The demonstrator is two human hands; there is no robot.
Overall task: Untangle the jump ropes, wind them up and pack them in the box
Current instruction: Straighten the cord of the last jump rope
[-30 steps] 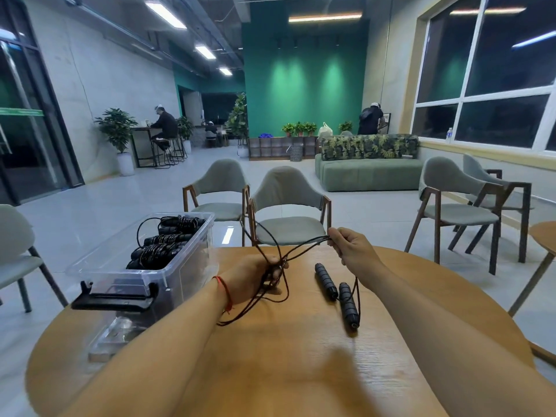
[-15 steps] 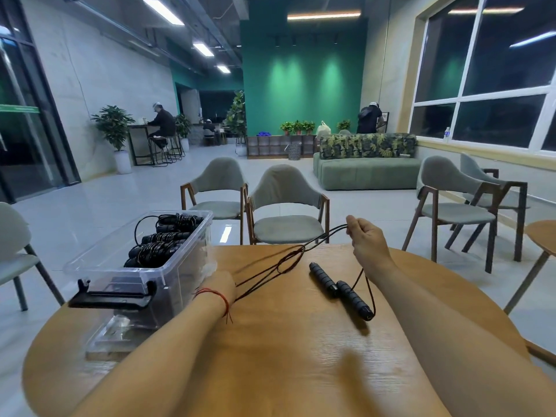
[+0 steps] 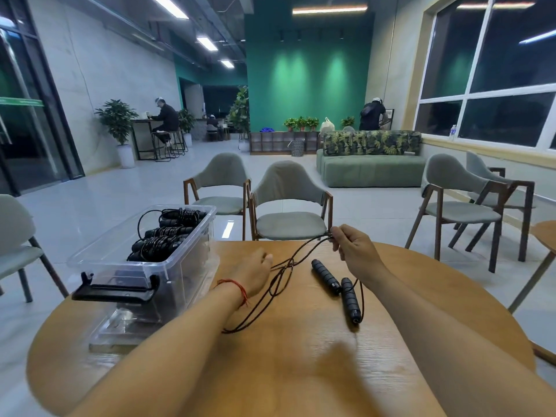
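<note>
A black jump rope lies on the round wooden table [image 3: 301, 371]. Its two ribbed handles [image 3: 337, 287] rest side by side near the middle. The thin cord [image 3: 279, 284] runs in loose crossing loops between my hands. My right hand [image 3: 353, 251] pinches the cord strands above the far table edge. My left hand [image 3: 255, 272] lies near the box with the cord running under its fingers; its grip is hidden. A clear plastic box [image 3: 168, 269] on the left holds several wound black ropes [image 3: 162, 236].
The box's clear lid [image 3: 120, 329] lies under the box, whose black latch [image 3: 115, 291] faces me. Grey chairs [image 3: 288, 212] stand just past the far table edge, with more at right and left. Another table's edge [image 3: 546, 236] shows at far right. People sit and stand far back.
My right hand pulled the cord up and away to the right, then eased back. My left hand dropped from a raised hold to the table. The cord loops opened out and the handles shifted slightly.
</note>
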